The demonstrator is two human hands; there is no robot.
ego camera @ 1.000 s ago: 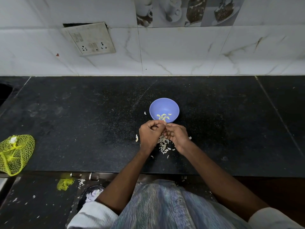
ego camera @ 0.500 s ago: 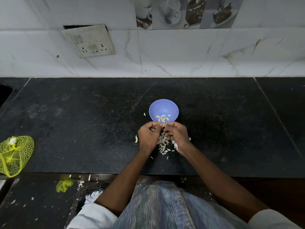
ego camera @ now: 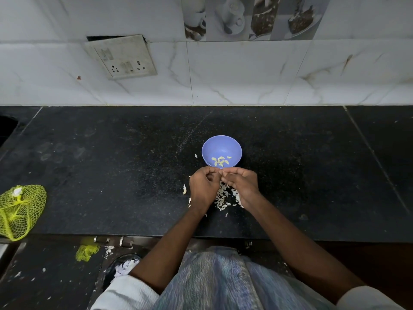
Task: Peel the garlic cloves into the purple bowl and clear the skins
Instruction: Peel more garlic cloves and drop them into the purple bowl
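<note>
Your left hand (ego camera: 203,189) and right hand (ego camera: 242,184) meet fingertip to fingertip at the near rim of the round, smooth purple bowl (ego camera: 232,146), fingers curled, pinching something too small to identify. Pale crescent cloves (ego camera: 220,161) lie inside the bowl. Papery white skins (ego camera: 224,198) litter the speckled black stone counter (ego camera: 111,164) beneath your hands. A yellow mesh bag (ego camera: 19,210) lies far left. No legible writing.

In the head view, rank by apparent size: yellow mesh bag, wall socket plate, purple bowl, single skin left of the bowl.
1. wall socket plate
2. yellow mesh bag, cut off by the frame edge, so its rank against the plate is unsure
3. purple bowl
4. single skin
</note>
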